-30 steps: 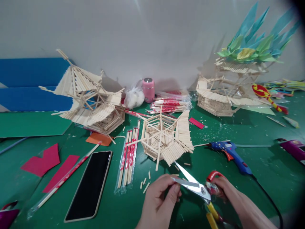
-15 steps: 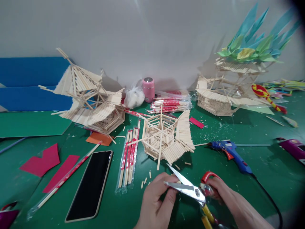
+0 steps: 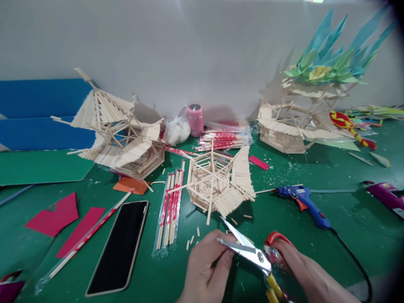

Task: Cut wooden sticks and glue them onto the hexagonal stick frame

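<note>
My right hand [image 3: 285, 256] grips the scissors [image 3: 260, 257] by their red and yellow handles. Their silver blades stand apart and point up-left, reaching over the fingertips of my left hand [image 3: 208, 263]. That hand is closed in a pinch on a thin wooden stick [image 3: 248, 240]; most of the stick is hidden by fingers and blades. Just beyond the blades is a six-sided frame of stacked wooden sticks [image 3: 210, 187], with slatted panels on its right side. Short cut stick pieces [image 3: 192, 240] lie on the green table beside my left hand.
Left of the frame lie wrapped chopsticks [image 3: 170, 210] and a phone [image 3: 118, 248]. A blue glue gun [image 3: 304, 204] with a black cord lies right. Behind stand two stick models [image 3: 126, 143] [image 3: 284, 132], a pink flask [image 3: 195, 120] and more chopsticks [image 3: 224, 139].
The scissor blades have closed slightly, and more of the stick shows behind them. My right hand has lowered a little. The view has shifted slightly.
</note>
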Motion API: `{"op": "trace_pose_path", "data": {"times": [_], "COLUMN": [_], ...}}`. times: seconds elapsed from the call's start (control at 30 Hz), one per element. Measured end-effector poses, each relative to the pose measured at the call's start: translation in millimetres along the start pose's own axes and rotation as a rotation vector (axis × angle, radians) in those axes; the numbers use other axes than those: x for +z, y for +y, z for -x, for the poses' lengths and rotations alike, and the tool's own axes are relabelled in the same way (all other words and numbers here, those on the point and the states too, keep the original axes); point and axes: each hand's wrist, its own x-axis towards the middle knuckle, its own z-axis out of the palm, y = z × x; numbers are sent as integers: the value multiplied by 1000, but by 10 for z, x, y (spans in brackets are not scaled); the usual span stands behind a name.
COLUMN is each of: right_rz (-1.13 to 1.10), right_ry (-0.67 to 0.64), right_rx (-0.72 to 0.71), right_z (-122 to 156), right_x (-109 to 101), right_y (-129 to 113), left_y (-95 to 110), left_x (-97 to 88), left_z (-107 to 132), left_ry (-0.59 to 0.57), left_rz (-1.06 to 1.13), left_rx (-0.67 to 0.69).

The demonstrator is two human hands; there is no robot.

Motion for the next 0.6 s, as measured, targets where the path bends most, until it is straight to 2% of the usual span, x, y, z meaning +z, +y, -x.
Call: {"op": "trace_pose_path", "data": {"times": [0.13,0.3,0.5,0.6], "right_rz": [48,114,301,355], "right_ry": [-66,-157,-294,-344], "right_rx": [47,17,-62,-84], "right_z": [-1,-14,-1,1], "right_x": [-13,-42,-59,-44], "right_y": [-64,-39,79,92], "left_y": [15,26,23,12], "left_x": [-19,-69,-120,-122], "left_z": [-6,-1,-23,-10], "left_ry": [-24,-65,-163,-159], "left_rz": [-24,-113,-167,-178], "left_rx": [34,83,258,245]}}
